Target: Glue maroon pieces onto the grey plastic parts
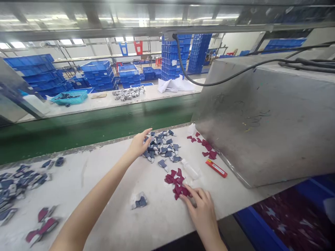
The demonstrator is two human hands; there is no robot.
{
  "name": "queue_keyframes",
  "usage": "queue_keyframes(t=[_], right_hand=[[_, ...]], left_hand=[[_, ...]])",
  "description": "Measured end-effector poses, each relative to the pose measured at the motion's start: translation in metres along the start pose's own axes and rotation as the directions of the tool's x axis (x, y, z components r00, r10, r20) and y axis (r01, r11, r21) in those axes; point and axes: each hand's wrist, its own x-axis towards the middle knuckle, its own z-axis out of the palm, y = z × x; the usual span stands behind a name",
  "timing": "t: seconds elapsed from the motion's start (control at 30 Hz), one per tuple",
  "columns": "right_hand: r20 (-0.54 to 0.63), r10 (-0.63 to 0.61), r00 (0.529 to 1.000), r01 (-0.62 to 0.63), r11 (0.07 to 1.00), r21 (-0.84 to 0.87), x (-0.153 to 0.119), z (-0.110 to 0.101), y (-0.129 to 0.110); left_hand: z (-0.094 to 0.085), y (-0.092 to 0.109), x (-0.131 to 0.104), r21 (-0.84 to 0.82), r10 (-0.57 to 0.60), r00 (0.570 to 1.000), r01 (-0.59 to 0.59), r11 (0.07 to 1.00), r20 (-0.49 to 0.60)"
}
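Observation:
My left hand (pixel 140 143) reaches to the left edge of a pile of small blue-grey and white pieces (pixel 163 148). Its thumb and forefinger are apart, and I see nothing held between them. My right hand (pixel 202 204) is at a small heap of maroon cut pieces (pixel 179 190), thumb and fingers spread and fingertips touching the heap's near edge. One blue-grey piece with a clear, pale surround (pixel 140 201) lies by itself between my arms. A small translucent bottle (pixel 190 169) lies beside the maroon heap.
A red and yellow tube-like stick (pixel 216 168) and more maroon pieces (pixel 206 146) lie by a large metal box (pixel 267 122). Blue-grey assembled parts (pixel 23 183) and maroon ones (pixel 43 225) lie at left. A blue crate (pixel 264 226) stands lower right. Beyond runs a green belt (pixel 104 130).

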Motion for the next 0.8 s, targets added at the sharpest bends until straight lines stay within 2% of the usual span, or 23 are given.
queue_keyframes(t=[0.07,0.13,0.2,0.3,0.37,0.5,0.6,0.7,0.8], right_hand=[[0.067,0.008,0.998,-0.01,0.999,0.041,0.005,-0.001,0.0],[0.112,0.043,0.993,-0.052,0.995,0.082,0.008,-0.004,0.0],[0.146,0.11,0.983,-0.128,0.984,0.12,0.01,-0.009,-0.002],[0.184,0.218,0.958,-0.253,0.948,0.194,0.01,-0.016,-0.007],[0.199,0.271,0.942,-0.319,0.907,0.274,0.009,-0.02,-0.013],[0.257,0.369,0.893,-0.45,0.749,0.487,0.007,-0.015,-0.035],[0.408,0.393,0.824,-0.567,0.562,0.603,0.006,-0.005,-0.057],[0.559,0.315,0.767,-0.64,0.424,0.641,0.006,0.001,-0.079],[0.592,0.276,0.757,-0.652,0.365,0.664,0.007,0.002,-0.097]], left_hand=[[-0.012,0.003,-0.038,-0.056,0.042,0.998,-0.045,0.997,-0.051],[-0.022,0.003,-0.082,-0.083,0.033,0.996,-0.04,0.996,-0.085],[-0.025,0.0,-0.126,-0.09,-0.009,0.999,0.005,0.996,-0.042],[-0.014,-0.006,-0.185,-0.118,-0.038,0.996,0.047,0.992,0.075],[0.0,-0.01,-0.212,-0.143,-0.036,0.996,0.048,0.989,0.085],[0.027,-0.012,-0.235,-0.222,-0.076,0.996,0.063,0.973,-0.051],[0.035,0.0,-0.237,-0.361,-0.169,0.981,0.123,0.924,-0.1],[0.034,0.017,-0.238,-0.574,-0.35,0.935,0.253,0.778,-0.062],[0.034,0.033,-0.241,-0.768,-0.509,0.861,0.313,0.559,-0.019]])
